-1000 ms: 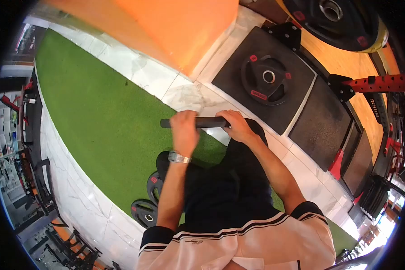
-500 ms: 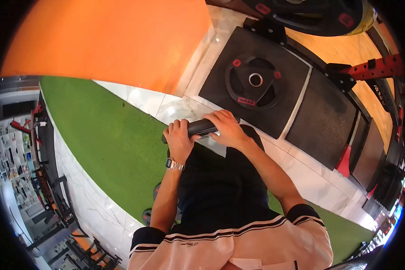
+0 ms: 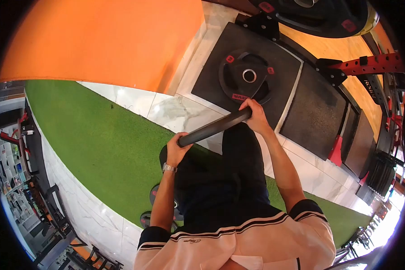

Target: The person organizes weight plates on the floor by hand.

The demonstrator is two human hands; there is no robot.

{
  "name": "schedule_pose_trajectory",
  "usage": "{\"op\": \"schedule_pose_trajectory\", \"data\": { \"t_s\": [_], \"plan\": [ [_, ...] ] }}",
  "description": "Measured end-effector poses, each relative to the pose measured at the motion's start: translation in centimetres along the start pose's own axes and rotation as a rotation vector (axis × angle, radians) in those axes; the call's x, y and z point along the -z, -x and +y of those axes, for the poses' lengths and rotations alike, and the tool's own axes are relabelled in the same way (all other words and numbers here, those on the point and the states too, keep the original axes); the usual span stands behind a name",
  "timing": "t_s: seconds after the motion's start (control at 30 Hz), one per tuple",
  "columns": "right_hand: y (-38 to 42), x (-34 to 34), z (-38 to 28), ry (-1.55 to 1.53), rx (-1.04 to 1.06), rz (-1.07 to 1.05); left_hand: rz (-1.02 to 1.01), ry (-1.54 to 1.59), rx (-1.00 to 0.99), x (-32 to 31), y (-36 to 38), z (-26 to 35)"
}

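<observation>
Both my hands hold a black weight plate, seen almost edge-on as a thick curved rim (image 3: pixel 213 128) in front of my legs. My left hand (image 3: pixel 177 150), below a wristwatch (image 3: pixel 169 168), grips its left end. My right hand (image 3: pixel 256 118) is wrapped round the right end, which sits farther forward. Beyond it, another black weight plate (image 3: pixel 265 83) with red marks and a metal centre ring lies flat on a black rubber mat (image 3: pixel 211 74). The lower side of the held plate is hidden.
More weight plates (image 3: pixel 297 20) stand at the upper right beside a red rack upright (image 3: pixel 373 63). An orange wall (image 3: pixel 99 40) rises at the upper left. Green turf (image 3: pixel 103 148) and white tiles (image 3: pixel 184 112) cover the floor. Small plates (image 3: pixel 154 195) lie by my left leg.
My hands have moved apart, the left lower and the right farther forward and right. More of the weight plate's rim now shows between them.
</observation>
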State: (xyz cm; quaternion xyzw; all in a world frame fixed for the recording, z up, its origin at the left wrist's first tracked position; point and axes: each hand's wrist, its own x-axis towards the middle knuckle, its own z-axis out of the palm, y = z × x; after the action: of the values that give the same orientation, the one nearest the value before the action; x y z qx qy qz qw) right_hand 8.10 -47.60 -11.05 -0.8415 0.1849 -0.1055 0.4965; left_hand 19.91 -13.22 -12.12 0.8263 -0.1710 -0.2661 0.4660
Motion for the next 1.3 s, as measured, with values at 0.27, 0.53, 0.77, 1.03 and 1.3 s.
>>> {"op": "schedule_pose_trajectory", "data": {
  "t_s": [0.27,0.53,0.77,1.03,1.3],
  "plan": [
    [2.1,4.0,-4.5,0.187,0.224,-0.017,0.125,-0.14,-0.234,-4.0,-1.1,0.5],
    [5.5,3.6,-4.9,0.229,0.22,-0.033,0.034,-0.316,-0.3,-6.0,1.5,5.2],
    [10.3,9.2,0.5,0.161,0.078,0.159,-0.164,-0.557,-0.529,-11.0,-0.5,14.7],
    [9.9,12.2,2.0,0.131,-0.094,0.247,-0.22,-0.389,-0.774,-15.7,-6.3,20.7],
    [5.8,12.1,1.1,0.122,-0.108,0.324,-0.11,-0.331,-0.61,-13.0,-9.8,17.9]
  ]
}}
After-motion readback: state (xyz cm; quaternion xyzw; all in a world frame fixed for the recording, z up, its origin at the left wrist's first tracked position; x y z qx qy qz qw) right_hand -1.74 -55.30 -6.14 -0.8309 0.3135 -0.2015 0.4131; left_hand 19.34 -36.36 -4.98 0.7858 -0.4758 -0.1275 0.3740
